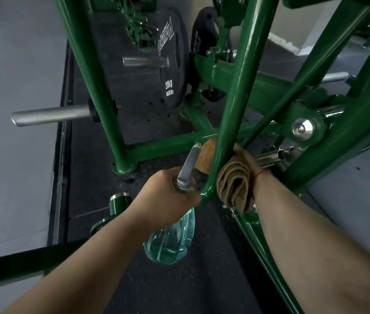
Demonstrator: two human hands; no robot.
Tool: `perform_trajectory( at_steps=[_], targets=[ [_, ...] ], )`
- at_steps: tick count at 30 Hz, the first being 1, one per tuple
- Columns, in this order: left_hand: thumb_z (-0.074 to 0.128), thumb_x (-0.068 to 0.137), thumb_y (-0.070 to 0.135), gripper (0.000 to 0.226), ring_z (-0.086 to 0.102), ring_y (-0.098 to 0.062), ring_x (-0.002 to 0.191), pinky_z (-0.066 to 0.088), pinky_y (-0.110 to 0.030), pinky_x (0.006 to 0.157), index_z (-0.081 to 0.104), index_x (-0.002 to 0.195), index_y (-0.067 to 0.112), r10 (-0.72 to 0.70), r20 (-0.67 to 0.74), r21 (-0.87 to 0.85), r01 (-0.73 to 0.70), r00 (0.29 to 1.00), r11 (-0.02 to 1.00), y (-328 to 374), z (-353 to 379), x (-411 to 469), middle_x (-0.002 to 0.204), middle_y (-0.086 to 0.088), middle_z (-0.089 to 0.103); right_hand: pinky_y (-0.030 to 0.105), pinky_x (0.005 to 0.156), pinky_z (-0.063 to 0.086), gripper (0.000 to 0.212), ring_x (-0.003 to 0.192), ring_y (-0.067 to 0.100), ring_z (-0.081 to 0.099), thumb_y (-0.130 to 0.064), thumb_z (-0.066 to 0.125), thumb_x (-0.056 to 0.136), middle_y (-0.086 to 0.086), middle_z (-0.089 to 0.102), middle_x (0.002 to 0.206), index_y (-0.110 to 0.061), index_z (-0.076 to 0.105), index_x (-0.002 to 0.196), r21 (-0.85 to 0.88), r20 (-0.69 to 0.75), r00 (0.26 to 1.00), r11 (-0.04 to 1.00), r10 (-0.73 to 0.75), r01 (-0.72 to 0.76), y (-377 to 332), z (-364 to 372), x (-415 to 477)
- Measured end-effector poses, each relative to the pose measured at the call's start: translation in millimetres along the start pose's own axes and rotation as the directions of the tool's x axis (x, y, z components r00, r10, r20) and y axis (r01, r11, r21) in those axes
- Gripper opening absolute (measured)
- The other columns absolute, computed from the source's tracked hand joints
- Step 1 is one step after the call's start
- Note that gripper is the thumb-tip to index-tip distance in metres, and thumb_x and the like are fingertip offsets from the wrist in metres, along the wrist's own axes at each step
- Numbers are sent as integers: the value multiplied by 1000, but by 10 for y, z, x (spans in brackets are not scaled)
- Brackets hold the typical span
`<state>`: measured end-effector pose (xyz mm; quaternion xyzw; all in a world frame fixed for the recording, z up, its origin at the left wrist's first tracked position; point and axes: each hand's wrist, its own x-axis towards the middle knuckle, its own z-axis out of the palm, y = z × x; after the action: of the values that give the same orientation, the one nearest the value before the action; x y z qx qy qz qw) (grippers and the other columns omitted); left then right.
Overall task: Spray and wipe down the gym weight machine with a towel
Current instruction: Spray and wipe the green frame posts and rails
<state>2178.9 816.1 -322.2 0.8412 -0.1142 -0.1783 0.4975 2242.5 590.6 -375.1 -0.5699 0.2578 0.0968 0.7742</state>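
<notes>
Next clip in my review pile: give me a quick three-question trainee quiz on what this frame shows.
1. Multiple choice: what does the left hand grip?
A) a brush
B) the spray bottle
C) a dumbbell

2. True or false: the towel lies flat on the floor.

3. Fill in: the black weight plate is marked ___ kg.

Key
1. B
2. False: the right hand holds it against the green frame tube.
3. 20
</notes>
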Motion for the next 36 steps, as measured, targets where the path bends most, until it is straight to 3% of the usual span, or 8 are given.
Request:
perform_trajectory(
  at_steps=[9,13,20,24,28,31,34,36],
  targets=[
    [68,82,12,12,45,-14,55,39,-28,50,66,91,4,-55,-3,25,55,998,998,-28,-84,-130,66,-3,58,33,71,54,43,75,26,67,-49,46,99,11,74,79,-13,70,95,223,-306,904,946,297,-235,1183,179,-261],
    [69,83,16,11,49,-15,57,43,-33,55,66,85,7,-51,-16,35,52,999,998,47,-157,-211,75,-18,65,51,107,44,56,121,38,56,-41,48,97,20,52,141,-14,40,145,178,-528,824,976,205,-129,1027,368,-353],
    [73,79,13,17,46,-13,52,40,-29,52,61,67,13,-70,-75,-13,69,995,998,255,-267,-316,56,-1,55,34,92,41,59,125,40,49,-25,58,99,19,33,146,-17,35,153,-69,-644,725,962,-246,265,94,531,-677],
    [70,80,9,29,33,-13,47,29,-25,45,45,66,12,-86,-117,-27,83,989,996,366,-337,-372,51,6,38,30,110,39,63,125,28,47,-11,74,88,20,35,139,-8,45,144,-391,-520,433,655,-737,646,-71,791,-900],
    [69,80,9,28,35,-14,48,30,-27,46,46,66,9,-72,-140,-3,72,988,997,389,-417,-423,51,5,39,33,109,36,51,129,32,44,-4,72,81,10,46,144,-18,67,130,-823,-9,9,13,-1000,567,8,767,-903],
    [69,80,7,20,38,-17,52,32,-29,50,52,76,-2,-61,-138,-17,60,989,998,367,-432,-432,55,1,43,49,97,41,56,136,33,41,-4,74,75,-2,54,145,-29,69,125,-927,355,281,-299,-891,226,143,607,-744],
    [69,81,8,17,41,-18,55,34,-31,52,58,85,-5,-45,-124,-16,44,991,999,363,-391,-435,59,-2,48,53,101,41,58,138,32,42,-8,81,67,-4,55,144,-25,70,121,-882,446,621,-434,-644,183,396,494,-693],
    [70,81,8,17,43,-17,57,35,-31,54,60,87,-4,-41,-95,-14,40,995,999,386,-344,-445,62,-3,51,52,107,35,52,141,31,37,-7,77,74,-5,53,146,-25,70,122,-864,459,718,-450,-523,225,558,425,-722]
  ],
)
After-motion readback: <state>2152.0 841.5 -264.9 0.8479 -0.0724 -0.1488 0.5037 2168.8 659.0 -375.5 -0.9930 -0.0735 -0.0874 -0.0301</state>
